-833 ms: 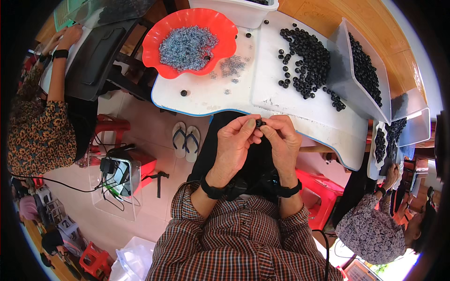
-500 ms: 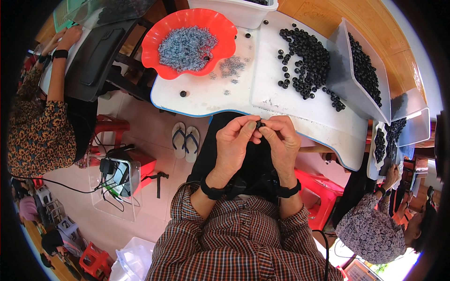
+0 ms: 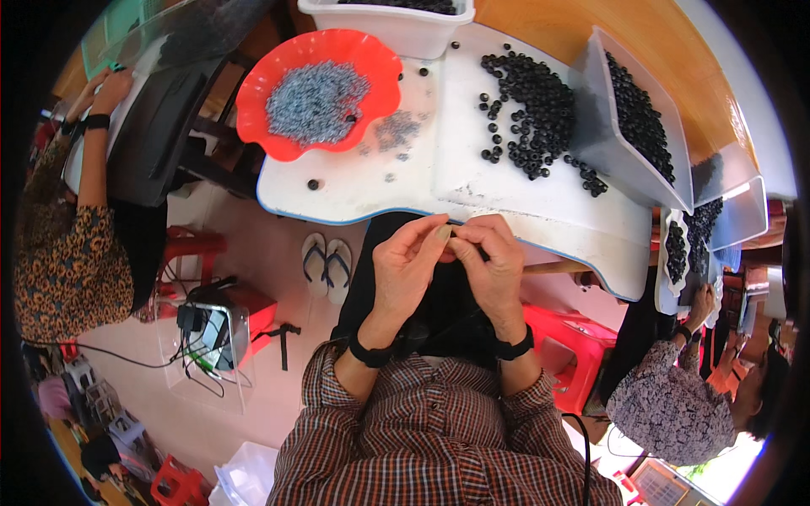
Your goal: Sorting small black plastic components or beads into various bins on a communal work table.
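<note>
My left hand (image 3: 407, 260) and my right hand (image 3: 488, 261) meet just off the table's near edge, above my lap. Both are closed, thumbs and forefingers pinching a small black round part (image 3: 453, 234) that the fingertips almost wholly cover. On the table beyond lies a loose spread of black round parts (image 3: 540, 110), some showing a hole. To the left, a red scalloped bowl (image 3: 249, 118) holds many small clear bluish pieces (image 3: 312, 97), with a few more clear pieces (image 3: 395, 131) scattered beside it.
A tilted translucent bin (image 3: 629, 156) of black parts stands at the table's right, a white tub (image 3: 396, 29) at the back. Red stools (image 3: 578, 346) flank me. Flip-flops (image 3: 327, 268) and a clear box with cables (image 3: 202, 346) are on the floor left. Co-workers sit on both sides.
My fingertips have closed further over the black part, which showed plainly before. The whole view has shifted slightly, the table's far items sliding left.
</note>
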`<action>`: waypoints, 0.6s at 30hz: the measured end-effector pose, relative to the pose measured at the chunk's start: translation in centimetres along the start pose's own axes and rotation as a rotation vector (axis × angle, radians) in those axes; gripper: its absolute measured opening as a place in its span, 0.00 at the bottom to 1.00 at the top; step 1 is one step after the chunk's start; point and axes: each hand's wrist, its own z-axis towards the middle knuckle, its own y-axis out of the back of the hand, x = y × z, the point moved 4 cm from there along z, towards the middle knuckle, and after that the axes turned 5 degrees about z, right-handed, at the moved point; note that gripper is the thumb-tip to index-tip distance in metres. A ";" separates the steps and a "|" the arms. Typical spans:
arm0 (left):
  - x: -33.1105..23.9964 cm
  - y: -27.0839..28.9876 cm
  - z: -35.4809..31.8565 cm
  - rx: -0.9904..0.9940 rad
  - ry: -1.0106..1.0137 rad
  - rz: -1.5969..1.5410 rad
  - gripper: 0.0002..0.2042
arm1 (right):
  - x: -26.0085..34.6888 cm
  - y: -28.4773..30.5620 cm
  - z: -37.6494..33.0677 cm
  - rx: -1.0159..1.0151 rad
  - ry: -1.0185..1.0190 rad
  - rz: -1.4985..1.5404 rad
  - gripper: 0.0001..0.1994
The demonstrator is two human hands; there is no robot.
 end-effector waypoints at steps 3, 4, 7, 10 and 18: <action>0.3 -0.1 0.0 -0.019 0.001 0.000 0.12 | -0.8 -0.5 -0.8 0.000 -0.007 0.014 0.06; 0.6 0.0 0.0 -0.027 -0.005 -0.003 0.12 | -1.0 -0.7 -0.8 0.012 -0.039 0.037 0.06; 0.9 0.0 0.2 -0.021 0.024 0.031 0.11 | -0.4 -0.7 -0.9 0.014 0.000 0.031 0.04; 0.7 -0.1 0.1 -0.021 0.071 0.103 0.11 | 0.1 -0.7 -0.9 0.026 -0.002 0.047 0.03; 0.5 0.1 0.2 0.033 0.012 0.076 0.10 | -0.3 -0.3 -1.4 -0.025 -0.161 0.260 0.05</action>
